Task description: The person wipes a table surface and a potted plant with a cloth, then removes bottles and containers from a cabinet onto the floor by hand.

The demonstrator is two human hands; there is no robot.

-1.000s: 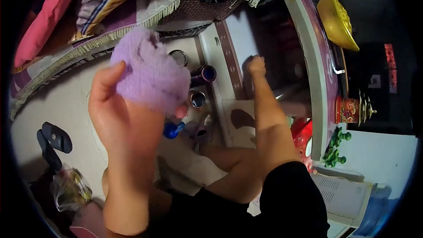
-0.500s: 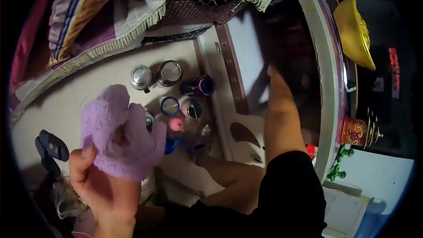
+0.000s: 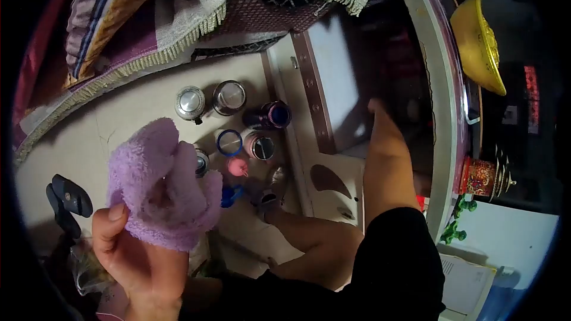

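My left hand (image 3: 140,255) holds a fluffy purple cloth (image 3: 163,187), bunched up, with the thumb pressed on its near edge. My right arm reaches forward into a dark open space beside a white panel (image 3: 333,71); my right hand (image 3: 376,107) is in shadow there, and its fingers and anything in them are too dark to make out. Beyond the cloth, on the pale floor, stand a steel-lidded container (image 3: 190,103), a steel cup (image 3: 229,98), a dark purple bottle (image 3: 276,115) and a pink bottle (image 3: 260,147).
Dark slippers (image 3: 72,196) lie on the floor at the left. A fringed cover (image 3: 178,30) hangs across the top left. On the right, a golden bowl-like ornament (image 3: 477,44) and a red and gold ornament (image 3: 485,178) stand past a pale edge. A blue item (image 3: 231,196) is near my foot.
My left hand has lowered and moved left with the purple cloth, uncovering several containers on the floor. My right hand has moved right and deeper into the dark space.
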